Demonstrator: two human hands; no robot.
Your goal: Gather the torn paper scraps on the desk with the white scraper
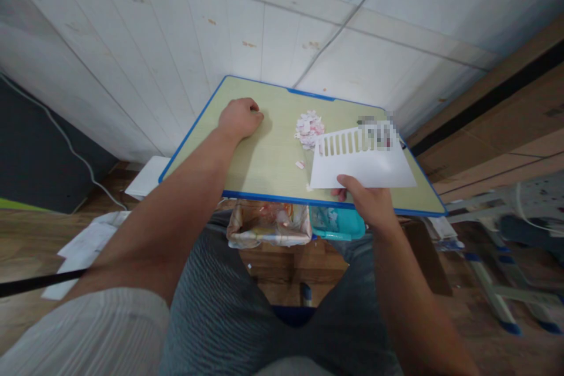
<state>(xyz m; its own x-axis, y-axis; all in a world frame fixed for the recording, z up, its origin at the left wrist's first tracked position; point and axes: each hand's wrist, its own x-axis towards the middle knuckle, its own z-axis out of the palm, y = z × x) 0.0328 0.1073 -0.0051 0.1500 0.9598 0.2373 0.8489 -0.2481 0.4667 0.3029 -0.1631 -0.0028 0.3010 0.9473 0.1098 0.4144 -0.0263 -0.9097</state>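
My right hand (368, 202) grips the lower edge of a white paper sheet (356, 170), thumb on top and fingers underneath. A row of narrow slots runs along the sheet's far side, and its far right corner is blurred out. Left of the sheet lies a heap of small white and pinkish paper pieces (308, 128), with one loose piece (300, 164) nearer to me. My left hand (241, 117) rests closed on the left part of the yellowish, blue-edged table (264, 167). Its curled fingers hide whatever may be in them.
Below the table's near edge hang a lined bin (268, 241) and a turquoise plastic box (339, 235) with bits inside. A white panelled wall (247, 23) stands behind the table. Cardboard boxes (497, 123) are stacked to the right. White papers (88, 241) lie low on the left.
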